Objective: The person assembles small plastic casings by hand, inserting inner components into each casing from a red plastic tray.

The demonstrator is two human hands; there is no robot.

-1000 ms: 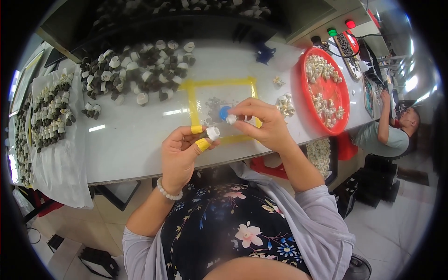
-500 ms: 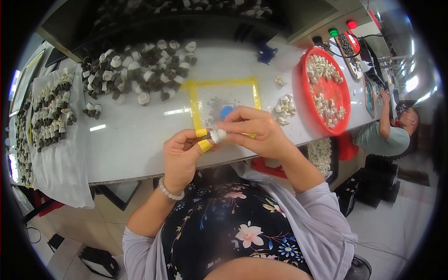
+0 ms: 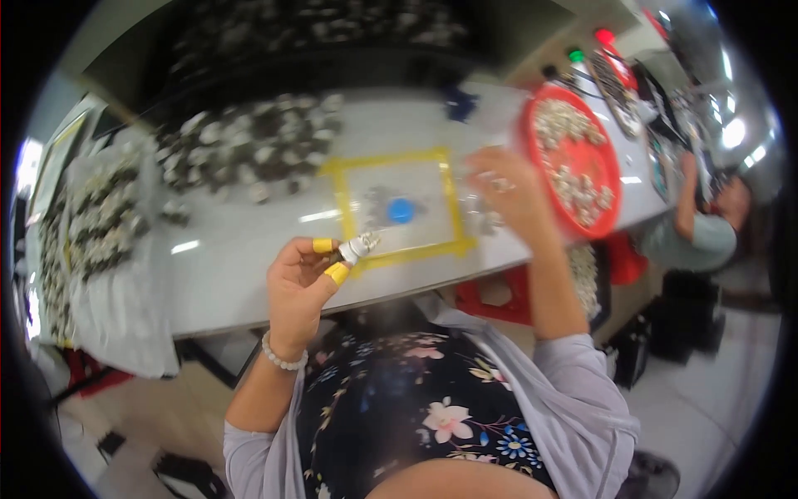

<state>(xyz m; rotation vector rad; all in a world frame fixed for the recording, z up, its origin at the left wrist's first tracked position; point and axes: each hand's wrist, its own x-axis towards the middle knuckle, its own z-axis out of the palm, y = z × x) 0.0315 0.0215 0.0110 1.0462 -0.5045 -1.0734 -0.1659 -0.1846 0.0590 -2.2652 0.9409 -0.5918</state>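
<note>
Far to the left of the hands, rows of small grey and white parts [image 3: 100, 224] are laid out on a pale sheet [image 3: 125, 308] that hangs over the edge of the white table [image 3: 241, 283]. Beyond the left hand, a loose heap of similar small grey and white parts [image 3: 249, 154] is spread on the table, probably kept there as stock within easy reach.

The left hand [image 3: 299, 287] is raised just above the near edge of the table. Yellow rubber finger covers [image 3: 337, 273] are worn on its thumb and first finger, and a small white and metal part [image 3: 357, 247] is pinched between them, with its metal end pointing away from the body. It seems to be held up so that it can be looked at closely.

Between the two hands, a square marked with yellow tape [image 3: 399, 204] is seen on the table, and a small round blue cap [image 3: 401, 210] lies inside it; the square probably marks the working place.

The right hand [image 3: 507, 195] is blurred, stretched over the table just right of the tape square. Its fingers look half open; whether something is held in it cannot be told.

Just beyond the right hand, a round red tray [image 3: 611, 179] filled with pale small pieces is placed, tilted toward the person. Further right, another person [image 3: 698, 229] is bent over the table.
</note>
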